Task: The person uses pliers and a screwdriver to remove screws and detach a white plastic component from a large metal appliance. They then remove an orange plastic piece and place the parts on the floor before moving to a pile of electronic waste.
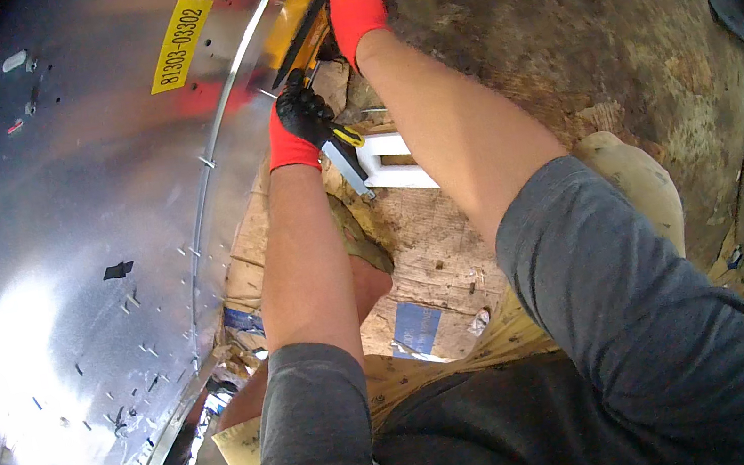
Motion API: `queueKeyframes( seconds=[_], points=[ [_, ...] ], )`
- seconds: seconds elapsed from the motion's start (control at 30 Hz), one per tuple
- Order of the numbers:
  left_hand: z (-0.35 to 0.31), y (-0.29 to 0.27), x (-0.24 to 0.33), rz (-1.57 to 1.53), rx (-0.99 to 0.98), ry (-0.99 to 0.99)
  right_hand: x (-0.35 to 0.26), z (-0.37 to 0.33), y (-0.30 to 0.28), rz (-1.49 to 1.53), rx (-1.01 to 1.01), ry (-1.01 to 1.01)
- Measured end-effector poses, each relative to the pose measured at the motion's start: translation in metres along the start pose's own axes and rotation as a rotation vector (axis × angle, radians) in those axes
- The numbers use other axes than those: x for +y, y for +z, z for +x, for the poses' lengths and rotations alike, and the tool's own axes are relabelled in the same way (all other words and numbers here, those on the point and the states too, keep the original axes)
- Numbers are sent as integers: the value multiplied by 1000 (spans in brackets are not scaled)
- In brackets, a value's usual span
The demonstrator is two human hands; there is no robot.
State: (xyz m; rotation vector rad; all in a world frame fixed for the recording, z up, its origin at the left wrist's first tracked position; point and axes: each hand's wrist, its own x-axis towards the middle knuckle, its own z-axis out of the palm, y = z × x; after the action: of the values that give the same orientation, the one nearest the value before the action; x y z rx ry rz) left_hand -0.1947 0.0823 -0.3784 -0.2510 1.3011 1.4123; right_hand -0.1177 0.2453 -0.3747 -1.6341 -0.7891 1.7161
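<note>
Both my hands wear red-and-black gloves and reach to the edge of a curved shiny metal panel (107, 241). My left hand (301, 121) is closed around a yellow-and-black handled tool (347, 135). A thin metal shaft pokes out on the hand's other side, toward the panel, much like a screwdriver's. Farther up, my right hand (358, 14) is curled at the upper end of a black strip (303, 37) along an orange-yellow edge. Its dark fingertips blend into the background, so what they grip is unclear. Below the left hand lie a grey metal piece (348, 171) and a white slotted frame (395, 178).
A thin metal trim (216, 140) runs along the panel, which carries a yellow label (181, 45) and black tape bits (118, 270). Stained, worn cardboard (543, 28) covers the surface at right. A blue square (417, 329) lies near my legs.
</note>
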Motion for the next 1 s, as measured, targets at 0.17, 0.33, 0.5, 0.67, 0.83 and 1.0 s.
queueKeyframes(
  seconds=[0.17, 0.33, 0.5, 0.67, 0.83, 1.0],
  points=[
    [3, 1, -1, -8, 54, -15, -18, -3, -11, -224, -82, -35],
    [-1, -1, 1, 53, 98, 11, -32, -5, -9, -412, -234, 26],
    [2, 7, 1, 48, 87, -20, -8, 10, -6, -429, -41, -273],
    [-4, 7, 0, -2, 48, -3, -2, 12, -7, -467, -61, -399],
    [-2, 5, -1, -30, 39, -9, 5, 9, -9, -353, -47, -430],
    [-6, 1, -2, -19, 50, 14, -12, -5, -10, -449, -133, -89]
  ],
)
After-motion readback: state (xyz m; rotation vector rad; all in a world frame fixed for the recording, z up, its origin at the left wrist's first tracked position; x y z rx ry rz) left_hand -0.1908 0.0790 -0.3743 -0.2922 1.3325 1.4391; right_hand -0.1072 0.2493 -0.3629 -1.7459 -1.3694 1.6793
